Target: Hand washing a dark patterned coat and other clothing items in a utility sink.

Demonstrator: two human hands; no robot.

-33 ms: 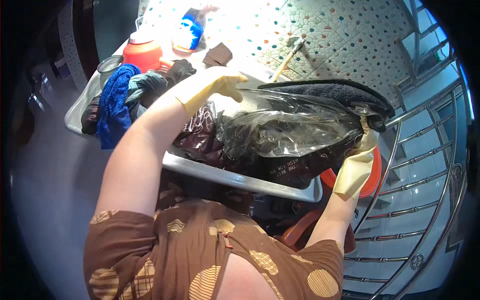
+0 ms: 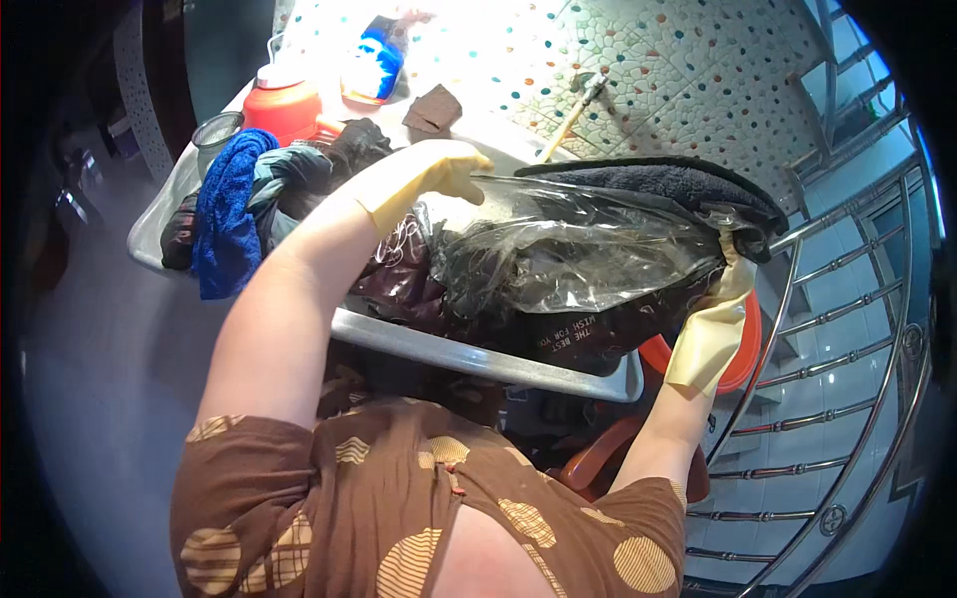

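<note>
A clear plastic bag (image 2: 598, 254) stretches between my two hands, over dark maroon printed plastic (image 2: 558, 339). My left hand (image 2: 449, 167), in a pale yellow rubber glove, curls its fingers and thumb at the bag's upper left edge. At the right end, my right hand (image 2: 731, 264), gloved alike, closes on the bag; its fingertips are partly hidden by crumpled film and dark cloth. Behind the bag lies a dark fleecy pad (image 2: 658, 181). Everything rests over a grey-white basin or sink (image 2: 478, 361).
A blue towel (image 2: 237, 214) and bunched clothes (image 2: 289, 169) hang over the left side. Behind stand a red jug (image 2: 282, 108), a blue-labelled bottle (image 2: 374, 65), a brown sponge-like block (image 2: 434, 108) and a wooden-handled brush (image 2: 573, 118). Metal railing (image 2: 817, 379) and a red bucket (image 2: 743, 354) are at the right.
My left forearm and elbow have shifted slightly to the right. My right hand and the plastic bag look the same.
</note>
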